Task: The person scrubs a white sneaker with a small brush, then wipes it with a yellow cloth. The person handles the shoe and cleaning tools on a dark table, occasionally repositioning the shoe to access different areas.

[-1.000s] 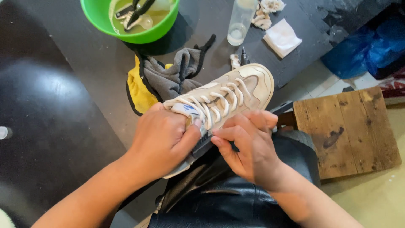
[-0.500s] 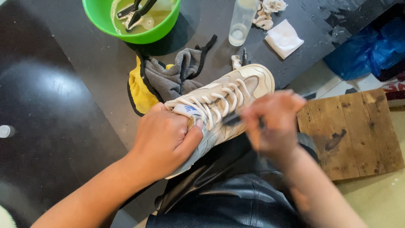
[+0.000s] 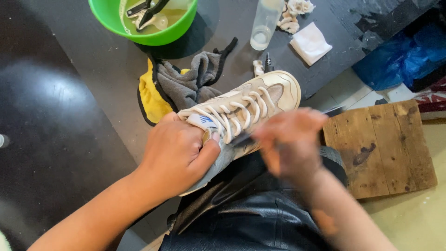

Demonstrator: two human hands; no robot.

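Sneaker (image 3: pixel 246 109): cream low-top with white laces, lying half on the dark table (image 3: pixel 69 116) edge and half over the person's lap, toe pointing up-right toward the table's corner. Head view, now: left hand (image 3: pixel 179 155) is closed around the heel and tongue end, thumb pressed against the collar, pinning the shoe in place; same grip and same spot as 1.0 s and 0.5 s ago, so the shoe has not shifted. Right hand (image 3: pixel 290 142) is the change: 1.0 s ago it sits sharp and low against the shoe's near side; 0.5 s ago it is up and to the right, blurred; now it is back in toward the mid-side, again motion-blurred. It looks curled around a dark thin brush (image 3: pixel 244 138) whose tip touches the side panel just below the laces, but the blur hides the fingers, so the exact grip is unclear. Reads as back-and-forth scrubbing strokes along the near side, judging from the alternating positions. Around it: grey and yellow cloth (image 3: pixel 181 86) bunched just behind the shoe, green bowl (image 3: pixel 144 21) of cloudy liquid with tools in it at the top, clear bottle (image 3: pixel 265 23) and white folded pad (image 3: pixel 310 42) beyond the toe, wooden board (image 3: pixel 381 144) to the right, off the table
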